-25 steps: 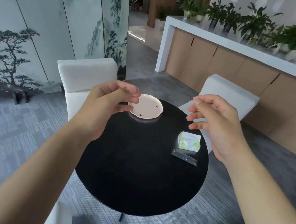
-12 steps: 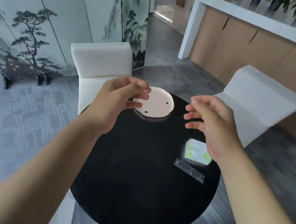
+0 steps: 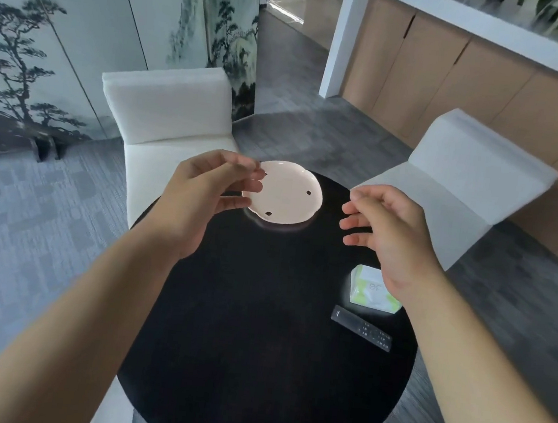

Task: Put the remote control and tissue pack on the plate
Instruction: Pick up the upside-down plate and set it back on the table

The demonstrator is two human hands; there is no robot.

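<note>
A white scalloped plate point(image 3: 289, 195) with three small dark marks sits at the far side of a round black table point(image 3: 258, 329). My left hand point(image 3: 203, 200) hovers over the plate's left edge, fingers apart, holding nothing. My right hand point(image 3: 392, 237) floats to the right of the plate, fingers loosely curled and empty. A green and white tissue pack point(image 3: 369, 291) lies at the table's right side, partly hidden under my right wrist. Just in front of it lies a slim black remote control point(image 3: 361, 328).
Two white upholstered chairs stand behind the table, one at the back left point(image 3: 167, 110) and one at the back right point(image 3: 464, 175). A painted folding screen point(image 3: 63, 51) lines the left wall. A wood-fronted counter point(image 3: 475, 66) runs along the right.
The view has tilted down and drawn closer to the table. Both hands stay raised and empty above it, and the right hand now covers part of the tissue pack.
</note>
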